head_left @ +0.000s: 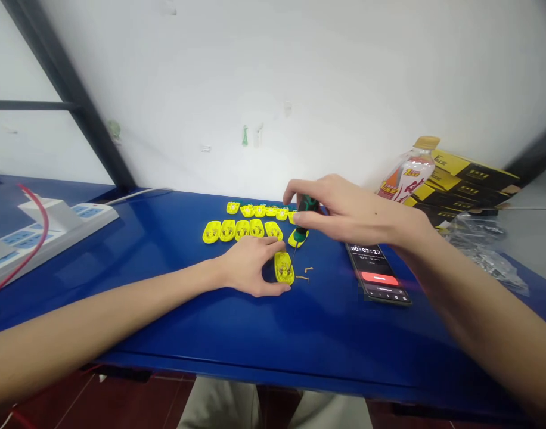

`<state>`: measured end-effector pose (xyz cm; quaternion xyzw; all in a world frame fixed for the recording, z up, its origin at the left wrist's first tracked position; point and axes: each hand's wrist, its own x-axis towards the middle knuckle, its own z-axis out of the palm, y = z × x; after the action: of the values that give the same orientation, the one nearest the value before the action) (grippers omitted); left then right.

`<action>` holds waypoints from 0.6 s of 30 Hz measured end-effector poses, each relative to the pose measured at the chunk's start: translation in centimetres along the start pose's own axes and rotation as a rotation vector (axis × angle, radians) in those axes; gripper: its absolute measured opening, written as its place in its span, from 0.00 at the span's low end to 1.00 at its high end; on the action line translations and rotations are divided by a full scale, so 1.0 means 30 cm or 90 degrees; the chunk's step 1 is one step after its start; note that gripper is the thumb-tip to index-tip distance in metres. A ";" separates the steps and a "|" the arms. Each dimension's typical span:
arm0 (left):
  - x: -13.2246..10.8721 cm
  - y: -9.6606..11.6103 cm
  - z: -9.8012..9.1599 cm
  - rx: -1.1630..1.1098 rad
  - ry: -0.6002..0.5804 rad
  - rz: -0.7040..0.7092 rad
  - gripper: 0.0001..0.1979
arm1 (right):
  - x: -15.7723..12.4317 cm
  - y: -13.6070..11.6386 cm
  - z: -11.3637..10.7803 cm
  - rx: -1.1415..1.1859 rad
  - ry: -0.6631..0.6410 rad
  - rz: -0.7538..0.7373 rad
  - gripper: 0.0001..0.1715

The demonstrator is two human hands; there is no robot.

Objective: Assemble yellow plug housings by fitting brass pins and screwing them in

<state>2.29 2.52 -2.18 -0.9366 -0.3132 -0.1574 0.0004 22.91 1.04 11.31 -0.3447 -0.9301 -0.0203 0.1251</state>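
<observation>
My left hand (250,266) rests on the blue table (174,310) with thumb and fingers closed around a small yellow plastic shell (284,267). My right hand (344,211) hovers above it, fingers pinched on the green and black handle of a screwdriver (303,221), whose thin tip points down into the shell. Two short rows of several similar yellow shells (241,229) lie just behind. A few small brass screws (305,274) lie right of the held shell.
A phone (380,275) showing a running timer lies to the right. Behind it stand a drink bottle (407,176), yellow-black boxes (467,185) and clear plastic bags (487,250). A white power strip (45,229) with a red cable sits at the far left.
</observation>
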 end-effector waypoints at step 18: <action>-0.001 0.000 0.003 -0.013 0.002 -0.010 0.29 | -0.001 -0.001 0.010 0.028 -0.002 0.011 0.15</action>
<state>2.30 2.52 -2.28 -0.9337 -0.3191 -0.1618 -0.0104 22.83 1.04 11.01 -0.3498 -0.9276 0.0016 0.1311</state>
